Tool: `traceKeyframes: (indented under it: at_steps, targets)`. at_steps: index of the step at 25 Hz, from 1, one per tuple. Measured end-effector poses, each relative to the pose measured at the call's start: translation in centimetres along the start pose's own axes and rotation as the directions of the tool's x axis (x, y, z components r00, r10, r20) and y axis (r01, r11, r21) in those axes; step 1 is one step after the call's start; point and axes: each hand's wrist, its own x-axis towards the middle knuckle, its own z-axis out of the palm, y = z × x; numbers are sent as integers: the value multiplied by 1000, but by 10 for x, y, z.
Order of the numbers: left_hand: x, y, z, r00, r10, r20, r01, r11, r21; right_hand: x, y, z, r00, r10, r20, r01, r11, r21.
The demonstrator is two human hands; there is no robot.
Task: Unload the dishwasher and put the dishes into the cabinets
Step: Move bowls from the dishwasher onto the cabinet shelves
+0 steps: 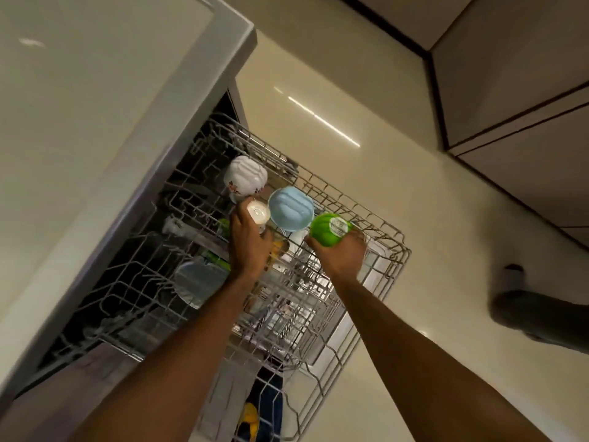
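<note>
Two hands are over the pulled-out upper rack (pixel 379 250) of the dishwasher (pixel 159 173), and each one has a cup. The left hand (pixel 248 244) is wrapped around a pale cream cup (pixel 258 212), bottom facing the camera, near the middle of the rack. The right hand (pixel 341 255) is clamped on a bright green cup (pixel 330 229) with a round sticker on its base, held over the rack's outer edge. Between and just behind the two sits a light blue cup (pixel 290 205), upside down on the wires, just beside the cream one. Further back, toward the machine's opening, a white cup with a small flower print (pixel 244 177) rests inverted. A bluish round dish (pixel 199 280) stands along the rack's left side, partly hidden by the left forearm. Below the near corner, a lower rack (pixel 302 406) shows, something blue and yellow in it, too blurred to name.
</note>
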Motion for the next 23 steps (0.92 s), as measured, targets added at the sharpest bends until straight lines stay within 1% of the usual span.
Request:
traceKeyframes:
  at_steps: [3,6,9,12,15,18,19,21,22,23]
  targets:
    - [0,-7,3,1000,-9,-19,9,1000,-4,-18,-17,-18,1000,17,-3,-17,998,56]
    - [-6,3,-8,999,-34,-38,30,995,-94,-38,-10,-34,997,-41,-64,47,995,90]
    - [-26,18,-34,997,-26,-70,15,987,-157,-66,-11,-56,985,-158,-69,164,982,94]
    - [-61,41,-73,991,55,-123,-82,970,-231,-100,-25,-88,947,-294,-129,310,942,127]
    - [-105,62,-132,960,183,-213,-243,922,-302,-143,-48,-141,865,-457,-208,490,859,150]
    - [-168,76,-207,911,296,-287,-377,880,-289,-205,-63,-204,771,-567,-291,622,769,150]
    - [-190,79,-234,889,326,-322,-422,856,-300,-226,-70,-222,749,-580,-320,648,742,171]
    - [-250,82,-307,834,362,-417,-498,819,-285,-292,-90,-263,678,-636,-369,726,657,204]
    - [-282,80,-345,799,373,-472,-528,811,-252,-332,-101,-281,633,-674,-380,769,603,212]
    - [-315,76,-384,756,386,-529,-558,803,-211,-376,-114,-298,569,-721,-396,820,530,216]
